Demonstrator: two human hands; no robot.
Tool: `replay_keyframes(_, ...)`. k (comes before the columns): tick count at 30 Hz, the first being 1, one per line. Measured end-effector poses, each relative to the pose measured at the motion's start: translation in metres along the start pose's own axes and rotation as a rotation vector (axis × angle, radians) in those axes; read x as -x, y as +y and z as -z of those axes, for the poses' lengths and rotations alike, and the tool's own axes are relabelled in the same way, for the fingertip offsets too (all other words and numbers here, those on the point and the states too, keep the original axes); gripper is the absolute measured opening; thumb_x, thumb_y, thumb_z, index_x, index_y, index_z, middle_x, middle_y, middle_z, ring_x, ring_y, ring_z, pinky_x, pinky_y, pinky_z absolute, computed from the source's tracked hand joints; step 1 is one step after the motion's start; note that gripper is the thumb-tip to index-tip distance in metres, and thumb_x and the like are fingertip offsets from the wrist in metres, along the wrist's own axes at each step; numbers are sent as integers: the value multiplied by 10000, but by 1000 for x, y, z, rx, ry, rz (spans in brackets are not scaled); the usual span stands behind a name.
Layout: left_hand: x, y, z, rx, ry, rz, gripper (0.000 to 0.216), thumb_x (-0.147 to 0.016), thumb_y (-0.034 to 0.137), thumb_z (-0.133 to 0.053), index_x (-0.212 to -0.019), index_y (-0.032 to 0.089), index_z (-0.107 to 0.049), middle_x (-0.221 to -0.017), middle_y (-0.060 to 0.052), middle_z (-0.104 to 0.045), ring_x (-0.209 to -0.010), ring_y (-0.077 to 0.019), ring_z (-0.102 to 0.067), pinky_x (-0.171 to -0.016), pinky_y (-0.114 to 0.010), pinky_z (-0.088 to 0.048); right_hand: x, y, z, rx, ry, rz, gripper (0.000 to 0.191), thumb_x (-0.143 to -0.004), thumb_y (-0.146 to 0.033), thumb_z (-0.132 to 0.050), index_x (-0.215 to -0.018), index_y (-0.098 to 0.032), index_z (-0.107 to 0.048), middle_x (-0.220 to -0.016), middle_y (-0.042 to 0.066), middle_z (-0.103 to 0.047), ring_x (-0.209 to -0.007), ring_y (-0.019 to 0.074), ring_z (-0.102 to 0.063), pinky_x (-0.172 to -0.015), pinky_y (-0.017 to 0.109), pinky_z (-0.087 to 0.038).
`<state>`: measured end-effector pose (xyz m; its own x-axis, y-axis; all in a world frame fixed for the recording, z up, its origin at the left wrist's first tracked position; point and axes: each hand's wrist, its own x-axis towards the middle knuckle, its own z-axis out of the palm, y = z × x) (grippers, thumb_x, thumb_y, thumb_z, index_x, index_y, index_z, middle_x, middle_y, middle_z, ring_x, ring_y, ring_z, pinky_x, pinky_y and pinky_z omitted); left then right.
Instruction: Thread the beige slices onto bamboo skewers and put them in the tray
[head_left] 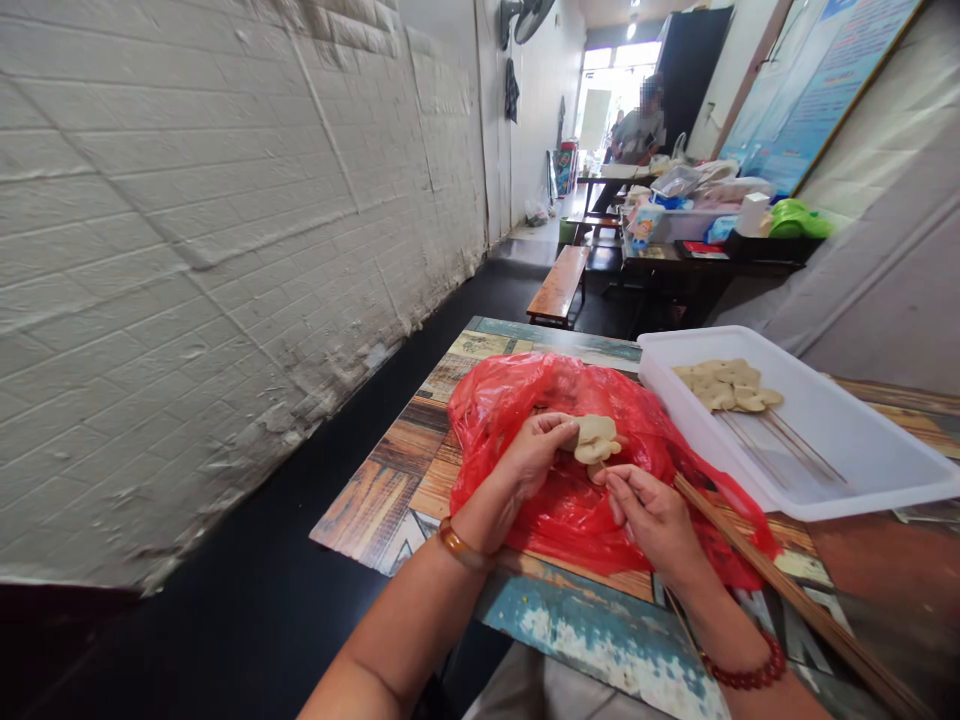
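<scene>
Bag (487,410) spread on table (375,505), beneath hands, probably so contents stay reachable. Slices (596,438) pinched above bag by left hand (536,455), seemingly for steadying. Skewer (678,612) held near slices by right hand's (645,508) fingertips, likely for control. Sticks (799,608) laid alongside; tub (847,415) set beyond, loaded skewers (727,385) kept inside.

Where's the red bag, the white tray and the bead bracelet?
Red bag (559,520), head view: crumpled front part.
White tray (844,412), head view: bare floor.
Bead bracelet (750,682), head view: its beads.
</scene>
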<state>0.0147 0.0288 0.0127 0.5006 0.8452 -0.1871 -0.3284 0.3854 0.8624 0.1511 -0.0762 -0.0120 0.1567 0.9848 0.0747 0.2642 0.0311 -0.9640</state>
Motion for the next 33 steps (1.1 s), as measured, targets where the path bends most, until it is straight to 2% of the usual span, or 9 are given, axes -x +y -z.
replay_keyframes(4, -2, -3, 3, -8, 10, -5, 319, -572, 386, -766, -691, 126, -626, -646, -16, -609, -562, -101, -537, -541, -205, -381, 0, -2, 1, 20, -14, -5, 322, -892, -473, -464, -878, -183, -604, -518, -48, -462, -426, 96, -408, -422, 218, -289)
replay_keyframes(10, -4, -7, 7, 27, -56, -10, 291, -640, 375, -725, -753, 116, -654, -694, -33, -625, -612, -112, -554, -583, -212, -400, 0, -2, 1, 17, -22, -3, 320, -897, -467, -463, -895, -183, -610, -522, -48, -463, -435, 96, -418, -427, 215, -293)
replay_keyframes(16, -2, -4, 2, 65, -45, 39, 336, -596, 380, -749, -773, 106, -666, -715, -46, -638, -622, -123, -557, -616, -232, -402, 0, 0, 1, 16, -12, 14, 340, -898, -466, -463, -929, -164, -616, -526, -49, -463, -442, 92, -420, -427, 209, -297)
replay_keyframes(20, -1, -4, -1, -43, -5, -46, 306, -585, 378, -756, -680, 106, -651, -660, -28, -619, -587, -102, -519, -595, -220, -367, -1, -1, 1, 31, -1, 6, 355, -893, -474, -466, -922, -158, -624, -519, -48, -464, -441, 91, -424, -422, 206, -303)
replay_keyframes(24, 1, -2, -2, -167, -18, -148, 320, -614, 403, -729, -688, 98, -669, -639, -16, -602, -570, -88, -481, -576, -213, -331, 0, -3, 0, 14, -3, -46, 378, -883, -498, -469, -939, -158, -623, -500, -57, -462, -389, 79, -392, -384, 202, -289)
replay_keyframes(33, 1, -2, -3, -225, -3, -214, 289, -632, 378, -713, -716, 102, -691, -688, -21, -609, -605, -93, -477, -593, -212, -331, 0, -5, -5, -98, 49, -108, 437, -804, -590, -524, -857, -163, -605, -449, -65, -470, -309, 60, -360, -335, 192, -241)
